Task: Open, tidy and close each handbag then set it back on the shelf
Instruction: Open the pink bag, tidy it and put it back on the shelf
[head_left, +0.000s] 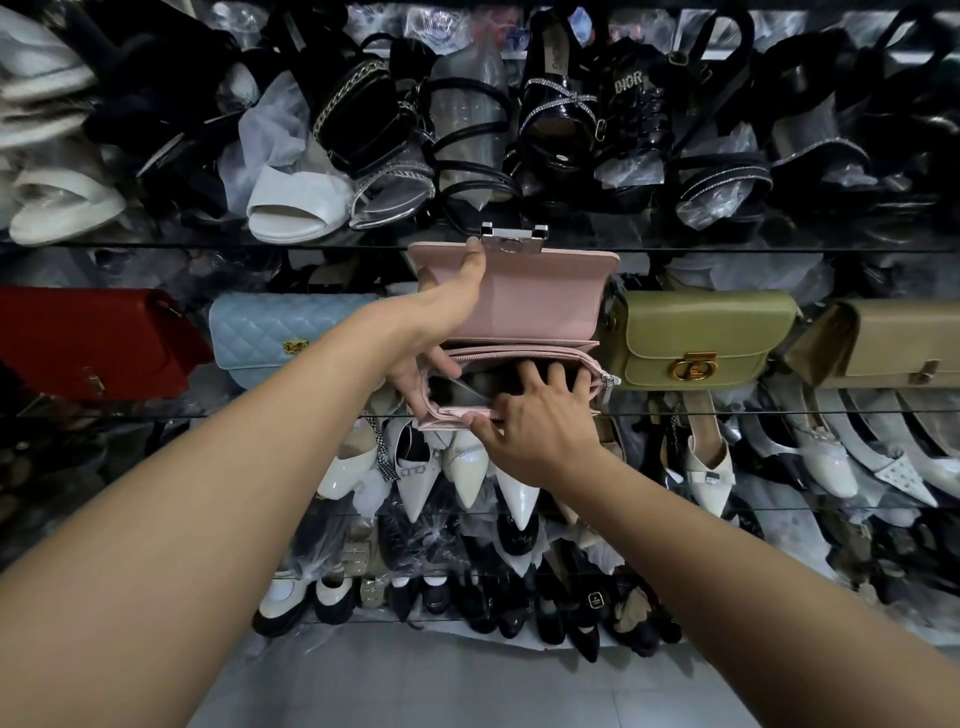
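pink handbag (540, 306) flap up, held in both hands | left hand (441, 322) grips its left side, thumb on flap | right hand (535, 415) fingers spread inside, thumb pinching near rim | black sandal (628, 104) above fingers reads "DIOR"

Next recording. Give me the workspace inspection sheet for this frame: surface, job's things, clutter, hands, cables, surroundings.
Surface: glass shelf carries a row of handbags.
Job's things: pink handbag, flap lifted, zip compartment open; red handbag, blue handbag, green handbag and beige handbag closed on the shelf.
Clutter: black sandals above and white pointed shoes below, many in plastic wrap.
Hands: left hand holds the flap up; right hand grips the front rim, fingers inside.
Cables: nothing seen.
Surroundings: grey tiled floor.
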